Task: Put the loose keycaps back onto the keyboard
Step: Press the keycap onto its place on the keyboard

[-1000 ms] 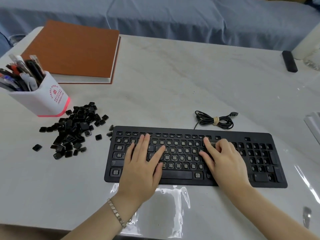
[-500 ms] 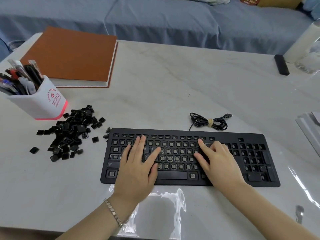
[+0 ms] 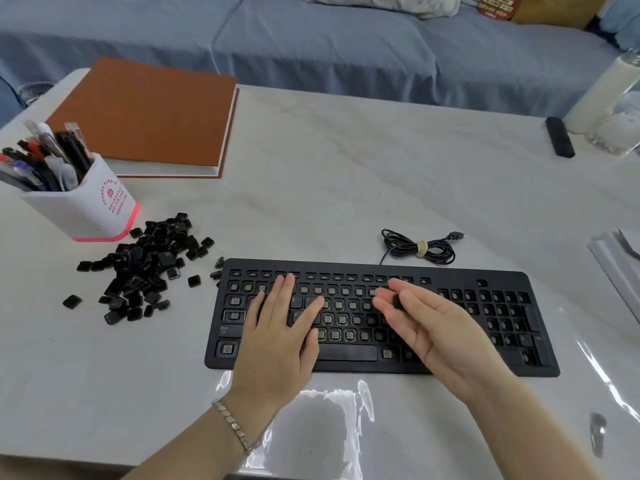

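Just now my right hand (image 3: 433,327) has come up off the keyboard (image 3: 485,282), where a moment ago it was pressing down on the middle rows. It hovers at the centre of the frame, turned palm-inward, fingers loosely extended, with a black keycap (image 3: 397,301) pinched between thumb and forefinger. My left hand (image 3: 280,327) stays flat on the left half of the keyboard, fingers straight, holding nothing.

I take this to mean the cap did not seat, or that I am checking which way it goes, so this placement is not finished. Most sockets show bare switches, and the pile of loose keycaps (image 3: 145,268) lies on the desk (image 3: 346,168) at the left of the frame, just beside the keyboard's left end. The job looks barely begun.

As for writing, the Shift key (image 3: 228,330) at the keyboard's lower left reads "Shift" over an arrow. The white pen holder (image 3: 86,209) at upper left carries red print too small to read.
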`<state>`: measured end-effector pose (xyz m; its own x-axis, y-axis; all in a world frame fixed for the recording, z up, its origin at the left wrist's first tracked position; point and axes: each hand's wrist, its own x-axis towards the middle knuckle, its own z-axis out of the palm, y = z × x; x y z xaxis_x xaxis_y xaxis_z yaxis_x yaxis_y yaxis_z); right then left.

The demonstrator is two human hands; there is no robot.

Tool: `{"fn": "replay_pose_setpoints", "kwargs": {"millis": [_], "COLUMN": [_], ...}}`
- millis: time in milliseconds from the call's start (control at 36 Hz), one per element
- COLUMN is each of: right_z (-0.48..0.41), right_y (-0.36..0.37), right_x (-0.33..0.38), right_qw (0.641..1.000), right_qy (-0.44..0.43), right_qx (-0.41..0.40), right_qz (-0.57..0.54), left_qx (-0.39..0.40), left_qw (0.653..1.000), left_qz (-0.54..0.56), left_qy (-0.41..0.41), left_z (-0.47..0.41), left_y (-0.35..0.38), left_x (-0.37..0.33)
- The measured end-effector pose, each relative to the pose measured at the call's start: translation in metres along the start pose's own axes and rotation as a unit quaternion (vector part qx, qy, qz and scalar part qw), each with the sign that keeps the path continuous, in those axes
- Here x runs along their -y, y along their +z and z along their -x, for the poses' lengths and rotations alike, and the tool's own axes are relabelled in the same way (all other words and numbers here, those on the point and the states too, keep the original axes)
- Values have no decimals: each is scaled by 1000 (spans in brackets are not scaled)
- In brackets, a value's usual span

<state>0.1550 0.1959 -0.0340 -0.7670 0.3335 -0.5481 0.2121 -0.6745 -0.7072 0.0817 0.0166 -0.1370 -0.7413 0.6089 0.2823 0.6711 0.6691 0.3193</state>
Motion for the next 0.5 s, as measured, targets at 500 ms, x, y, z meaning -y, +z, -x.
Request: {"fn": "replay_pose_setpoints", "kwargs": {"millis": [500], "right_z": [32], "right_y": [13], "right_x": [8], "right_qw": [996], "right_qy": [18], "right_qx": [83], "right_qz": [-11], "left_qx": [15], "left_qw": [1000], "left_qz": [11], "left_qy": [-6], "left_z": [-1], "left_y": [-1], "left_x": [-1]}}
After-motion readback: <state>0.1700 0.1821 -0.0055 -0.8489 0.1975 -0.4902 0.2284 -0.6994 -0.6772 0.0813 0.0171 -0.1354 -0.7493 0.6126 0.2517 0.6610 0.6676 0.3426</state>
